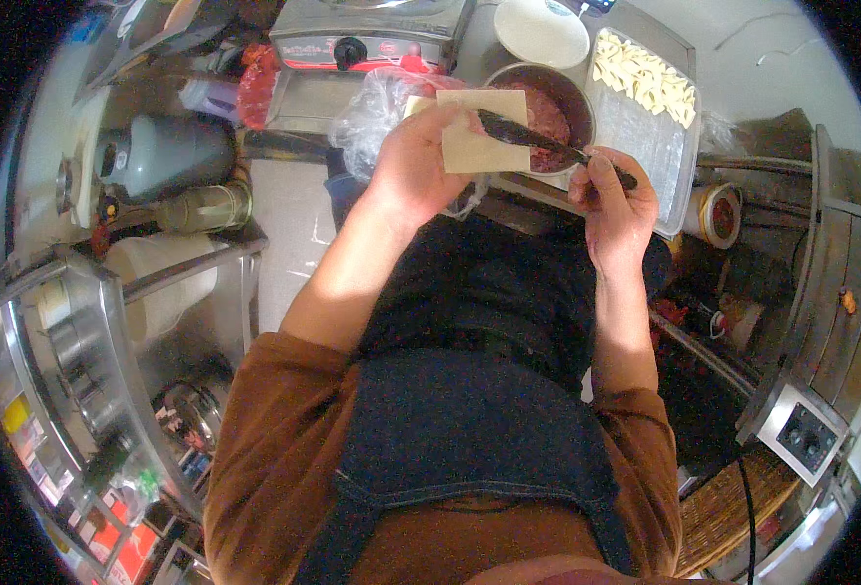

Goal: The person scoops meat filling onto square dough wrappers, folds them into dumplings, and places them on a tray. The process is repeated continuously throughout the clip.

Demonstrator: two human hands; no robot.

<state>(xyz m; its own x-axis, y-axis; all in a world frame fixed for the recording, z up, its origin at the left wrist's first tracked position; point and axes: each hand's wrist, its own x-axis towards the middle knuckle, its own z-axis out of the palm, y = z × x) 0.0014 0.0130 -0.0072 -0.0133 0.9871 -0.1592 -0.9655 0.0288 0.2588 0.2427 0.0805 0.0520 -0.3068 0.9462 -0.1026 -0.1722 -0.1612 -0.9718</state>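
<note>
My left hand [417,164] holds pale square dough wrappers [490,159], one spread over the fingers and the edge of another showing behind. My right hand [621,208] grips the handle of a dark flat spatula or blunt knife [522,134]. Its blade lies over the top wrapper, with the tip near my left fingers. Beneath the wrappers and tool is a round metal pot [588,102] containing reddish minced meat [547,110], partly covered from sight. Folded dough pieces [642,73] fill the far end of a shallow rectangular tray [639,157] on the right.
A clear plastic bag [372,117] rests left of the pot, before a metal gas-type cooker [361,55] with a black knob. Behind the pot is a white bowl [540,33]. A grey gas cylinder [171,157] lies farther left; a socket panel [803,431] is low right.
</note>
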